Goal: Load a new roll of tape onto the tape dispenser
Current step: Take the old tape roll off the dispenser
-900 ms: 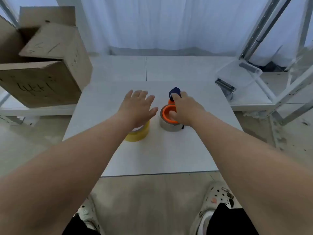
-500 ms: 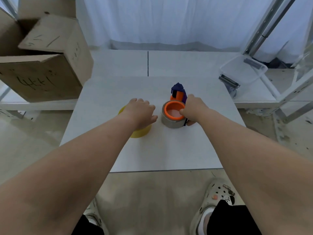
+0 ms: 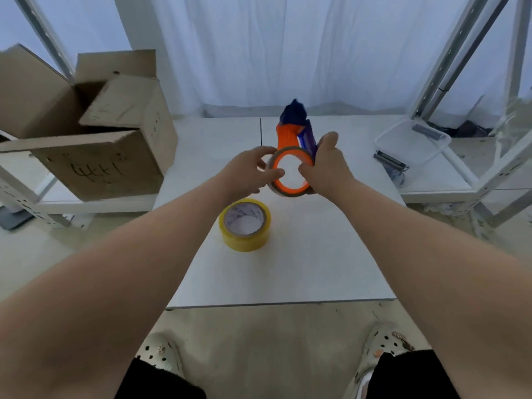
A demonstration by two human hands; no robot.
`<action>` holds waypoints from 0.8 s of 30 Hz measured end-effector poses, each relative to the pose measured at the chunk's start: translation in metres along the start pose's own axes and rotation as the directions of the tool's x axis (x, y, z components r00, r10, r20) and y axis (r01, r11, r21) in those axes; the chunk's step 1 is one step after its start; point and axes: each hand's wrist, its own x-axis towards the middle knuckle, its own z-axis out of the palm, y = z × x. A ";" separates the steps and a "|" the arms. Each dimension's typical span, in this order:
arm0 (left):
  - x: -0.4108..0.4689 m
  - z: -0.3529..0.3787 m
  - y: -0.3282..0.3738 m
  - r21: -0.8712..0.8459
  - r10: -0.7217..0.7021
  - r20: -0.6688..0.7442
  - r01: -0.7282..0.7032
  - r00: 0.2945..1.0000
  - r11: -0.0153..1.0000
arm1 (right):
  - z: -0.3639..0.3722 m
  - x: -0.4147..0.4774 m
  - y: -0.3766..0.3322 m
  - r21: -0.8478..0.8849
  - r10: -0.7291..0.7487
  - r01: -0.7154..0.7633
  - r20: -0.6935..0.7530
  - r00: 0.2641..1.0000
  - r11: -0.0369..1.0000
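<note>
Gripping the tape dispenser point(image 3: 292, 139) from both sides, the two hands hold it raised above the white table point(image 3: 288, 269), its orange ring facing the camera and its orange and blue body pointing away. The right hand point(image 3: 326, 165) wraps the ring's right edge, with one fingertip curled inside the opening and the thumb standing up beside the blue part. The left hand point(image 3: 249, 171) pinches the ring's left edge, fingers above the rim and a fingertip reaching just inside the hole. A thin brownish band runs around the outside of the ring.

A yellow tape roll point(image 3: 244, 224) lies flat on the table, nearer the person and below the left hand, untouched and clear of every finger. A cardboard box point(image 3: 95, 151) sits on a shelf to the left.
</note>
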 end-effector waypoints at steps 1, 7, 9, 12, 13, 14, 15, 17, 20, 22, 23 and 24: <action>-0.003 -0.006 0.004 -0.095 -0.005 -0.023 0.003 1.000 0.995 | -0.004 -0.001 -0.007 0.052 -0.021 0.022 -0.016 1.000 0.998; -0.009 -0.023 0.016 -0.230 0.008 -0.282 -0.075 0.959 0.970 | -0.011 -0.005 -0.034 0.256 0.040 -0.061 0.090 0.995 0.965; -0.015 -0.021 0.011 -0.182 0.043 -0.318 -0.105 0.947 0.978 | -0.008 -0.008 -0.033 0.320 0.058 -0.089 0.104 0.993 0.943; -0.018 -0.021 0.004 -0.062 0.105 -0.353 -0.135 0.930 0.989 | -0.001 -0.016 -0.026 0.402 0.080 -0.144 0.172 0.982 0.904; -0.017 -0.022 0.003 -0.045 0.112 -0.354 -0.137 0.928 0.990 | 0.001 -0.018 -0.026 0.416 0.083 -0.166 0.209 0.974 0.894; -0.017 -0.023 0.003 -0.074 0.097 -0.357 -0.132 0.929 0.989 | 0.001 -0.019 -0.026 0.425 0.082 -0.177 0.231 0.970 0.888; -0.016 -0.023 0.004 -0.144 0.061 -0.362 -0.120 0.930 0.982 | 0.001 -0.019 -0.027 0.433 0.080 -0.177 0.232 0.969 0.884; -0.014 -0.021 0.008 -0.281 -0.035 -0.387 -0.082 0.922 0.956 | -0.001 -0.017 -0.029 0.452 0.083 -0.168 0.201 0.976 0.876; -0.015 -0.017 0.015 -0.427 -0.157 -0.300 0.014 0.941 0.904 | -0.003 -0.016 -0.028 0.460 0.106 -0.166 0.154 0.982 0.872; -0.017 -0.018 0.016 -0.433 -0.198 -0.124 0.127 0.972 0.892 | -0.007 -0.017 -0.022 0.434 0.112 -0.168 0.151 0.982 0.885; -0.020 -0.020 0.017 -0.393 -0.210 -0.047 0.175 0.977 0.903 | -0.010 -0.018 -0.018 0.420 0.119 -0.176 0.158 0.980 0.890; -0.022 -0.020 0.017 -0.369 -0.216 0.004 0.202 0.976 0.907 | -0.013 -0.018 -0.016 0.411 0.127 -0.186 0.167 0.978 0.892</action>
